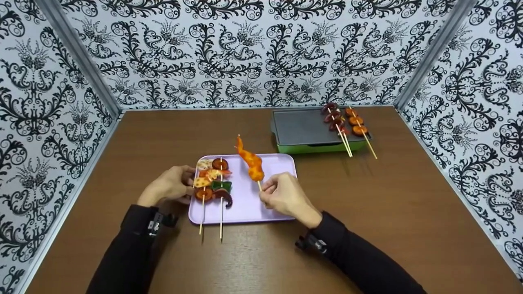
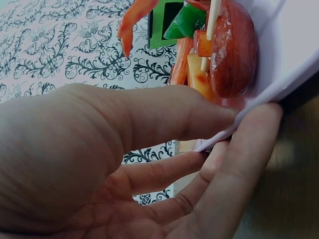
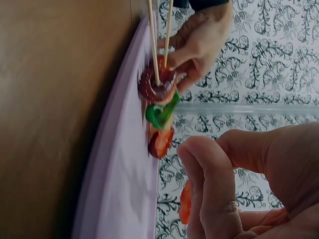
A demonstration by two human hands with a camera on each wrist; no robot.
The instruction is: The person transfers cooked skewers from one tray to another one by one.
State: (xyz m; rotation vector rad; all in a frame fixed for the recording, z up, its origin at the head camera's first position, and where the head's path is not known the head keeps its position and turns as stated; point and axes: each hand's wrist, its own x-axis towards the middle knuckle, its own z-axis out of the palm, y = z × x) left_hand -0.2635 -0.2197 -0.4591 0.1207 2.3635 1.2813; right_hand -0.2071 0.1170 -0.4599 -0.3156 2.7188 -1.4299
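Note:
My right hand (image 1: 286,196) pinches the bare stick of a skewer (image 1: 255,166) with one long orange piece of food on it. That skewer is held up over the lilac tray (image 1: 249,210), tip tilted up and leftward. At the tray's left edge, my left hand (image 1: 169,185) grips the rim between thumb and fingers, as the left wrist view shows. Two loaded skewers lie side by side on the tray's left half: one has round slices (image 1: 204,193), the other a green piece (image 1: 221,186) and a curled tentacle. Their sticks reach past the front rim.
Behind the tray to the right stands a grill (image 1: 300,125) with a dark flat top and green base. On its right side rest skewers of dark red pieces (image 1: 334,117) and a skewer of orange rounds (image 1: 356,121), sticks overhanging the front. Patterned walls (image 1: 245,53) enclose the wooden table (image 1: 388,212).

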